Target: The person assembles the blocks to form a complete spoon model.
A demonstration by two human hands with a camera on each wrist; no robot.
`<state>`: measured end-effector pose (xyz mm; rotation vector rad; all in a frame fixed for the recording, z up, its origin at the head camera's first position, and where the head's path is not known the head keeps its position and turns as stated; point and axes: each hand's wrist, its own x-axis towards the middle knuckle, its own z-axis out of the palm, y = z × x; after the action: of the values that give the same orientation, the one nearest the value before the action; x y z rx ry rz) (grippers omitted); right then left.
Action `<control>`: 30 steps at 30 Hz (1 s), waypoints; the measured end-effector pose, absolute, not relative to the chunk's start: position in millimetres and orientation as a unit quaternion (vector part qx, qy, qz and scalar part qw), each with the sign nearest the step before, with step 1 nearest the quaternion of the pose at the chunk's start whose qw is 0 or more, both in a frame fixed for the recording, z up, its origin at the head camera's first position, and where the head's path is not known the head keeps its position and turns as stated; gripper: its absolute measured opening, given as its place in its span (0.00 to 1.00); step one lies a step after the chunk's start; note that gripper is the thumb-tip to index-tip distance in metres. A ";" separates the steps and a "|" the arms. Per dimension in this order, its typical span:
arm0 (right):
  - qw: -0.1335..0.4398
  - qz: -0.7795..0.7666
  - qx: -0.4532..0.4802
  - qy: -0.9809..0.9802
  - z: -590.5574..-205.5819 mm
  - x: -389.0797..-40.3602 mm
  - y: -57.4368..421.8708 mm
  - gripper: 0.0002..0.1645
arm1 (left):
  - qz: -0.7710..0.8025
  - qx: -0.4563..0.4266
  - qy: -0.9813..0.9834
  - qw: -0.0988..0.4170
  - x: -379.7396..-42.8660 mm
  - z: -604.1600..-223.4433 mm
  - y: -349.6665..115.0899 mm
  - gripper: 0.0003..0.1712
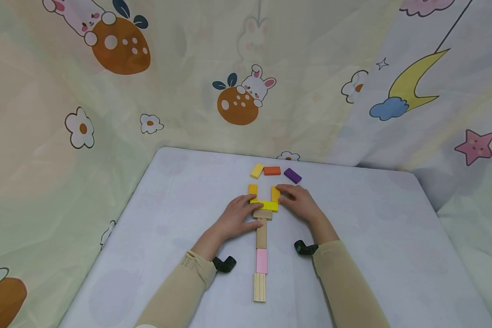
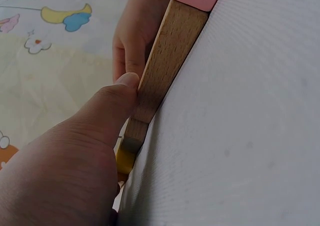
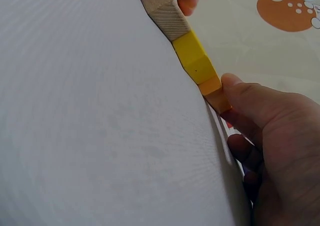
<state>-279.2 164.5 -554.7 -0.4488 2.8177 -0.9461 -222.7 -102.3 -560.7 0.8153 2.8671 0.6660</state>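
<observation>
A row of blocks lies on the table, with a crosswise bright yellow block near its far end. Two orange-yellow blocks stick out beyond it, one on the left and one on the right. My right hand pinches the right one by its outer side and far end, thumb on its edge in the right wrist view. My left hand rests fingertips on the left block and the bright yellow one. Its thumb touches the long wooden block; the left wrist view hides its other fingers.
Nearer me the row continues with a pink block and a grooved wooden block. A short wooden block lies crosswise below the yellow one. Beyond are loose pale yellow, orange and purple blocks.
</observation>
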 end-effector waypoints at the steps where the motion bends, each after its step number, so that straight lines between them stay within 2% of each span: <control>1: 0.068 -0.314 -0.149 0.935 -554.7 -279.2 164.5 0.27 | 0.218 0.265 0.938 0.045 -222.7 -560.0 -102.2 0.36; 30: 0.071 -0.316 -0.141 0.936 -555.4 -279.2 163.7 0.27 | 0.210 0.270 0.939 0.047 -224.2 -564.4 -103.0 0.40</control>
<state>-279.2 163.7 -555.4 -0.4235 2.8139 -0.9512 -224.2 -103.0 -564.4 0.8238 2.8632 0.6402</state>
